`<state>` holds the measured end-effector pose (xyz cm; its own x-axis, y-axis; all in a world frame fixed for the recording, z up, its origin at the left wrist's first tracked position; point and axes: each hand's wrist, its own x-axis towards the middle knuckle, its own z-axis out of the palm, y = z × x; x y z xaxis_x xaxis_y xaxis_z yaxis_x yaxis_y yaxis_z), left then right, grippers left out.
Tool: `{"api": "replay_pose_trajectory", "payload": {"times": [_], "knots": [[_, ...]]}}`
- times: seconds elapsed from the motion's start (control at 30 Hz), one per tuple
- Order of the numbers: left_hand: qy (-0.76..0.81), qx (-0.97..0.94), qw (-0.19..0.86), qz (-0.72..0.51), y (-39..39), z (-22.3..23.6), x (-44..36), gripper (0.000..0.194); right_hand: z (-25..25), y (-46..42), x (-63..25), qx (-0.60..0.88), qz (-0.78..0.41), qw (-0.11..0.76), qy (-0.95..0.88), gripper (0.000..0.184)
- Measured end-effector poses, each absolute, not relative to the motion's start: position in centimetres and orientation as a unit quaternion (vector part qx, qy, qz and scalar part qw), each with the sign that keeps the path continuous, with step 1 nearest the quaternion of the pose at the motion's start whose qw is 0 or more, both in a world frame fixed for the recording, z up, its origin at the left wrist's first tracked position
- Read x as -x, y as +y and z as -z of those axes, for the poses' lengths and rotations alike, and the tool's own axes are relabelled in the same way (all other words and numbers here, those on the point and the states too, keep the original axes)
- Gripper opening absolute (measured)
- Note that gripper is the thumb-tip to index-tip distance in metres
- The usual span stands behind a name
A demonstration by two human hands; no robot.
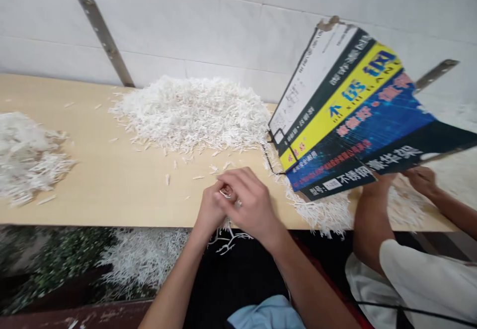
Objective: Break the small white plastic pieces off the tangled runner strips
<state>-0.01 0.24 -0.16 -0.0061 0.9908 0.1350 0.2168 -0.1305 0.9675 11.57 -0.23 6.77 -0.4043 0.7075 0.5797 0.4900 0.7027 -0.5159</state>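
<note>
One white sprig, two-handed grip

White bundle sits below the table; can't tell what contains it. Left hand and right hand meet at the table's front edge, fingers curled closed around the sprig. Its branches fan out below the hands, toward the wearer's lap; long axis mostly hidden in the grip.

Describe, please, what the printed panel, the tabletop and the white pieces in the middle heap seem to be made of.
Printed panel: probably cardboard, printed in colour; its top edge is ragged and brownish.
Tabletop: wood or wood-look laminate, smooth, pale tan; I cannot tell which.
White pieces: perhaps matt plastic, being slim and evenly white.
</note>
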Motion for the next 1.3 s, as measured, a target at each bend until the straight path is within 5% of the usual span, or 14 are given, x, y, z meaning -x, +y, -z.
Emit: {"api": "replay_pose_trajectory", "payload": {"times": [0.2,0.53,1.0,1.3], "knots": [[0.518,-0.610,0.400,-0.447,0.8,-0.5,0.9,0.016,-3.5,1.5,-14.9,0.365,-0.228,0.355,-0.830,0.008],[0.519,-0.564,0.460,-0.447,0.6,-0.8,0.7,0.019,-0.9,3.7,-16.4,0.445,-0.380,0.405,-0.702,0.015],[0.545,-0.492,0.495,-0.464,0.8,-0.4,0.7,0.039,-1.2,3.8,-16.3,0.430,-0.375,0.400,-0.717,0.016],[0.550,-0.549,0.457,-0.432,0.2,-0.6,0.2,0.029,-1.3,3.5,-16.5,0.434,-0.392,0.420,-0.694,0.023]]}}
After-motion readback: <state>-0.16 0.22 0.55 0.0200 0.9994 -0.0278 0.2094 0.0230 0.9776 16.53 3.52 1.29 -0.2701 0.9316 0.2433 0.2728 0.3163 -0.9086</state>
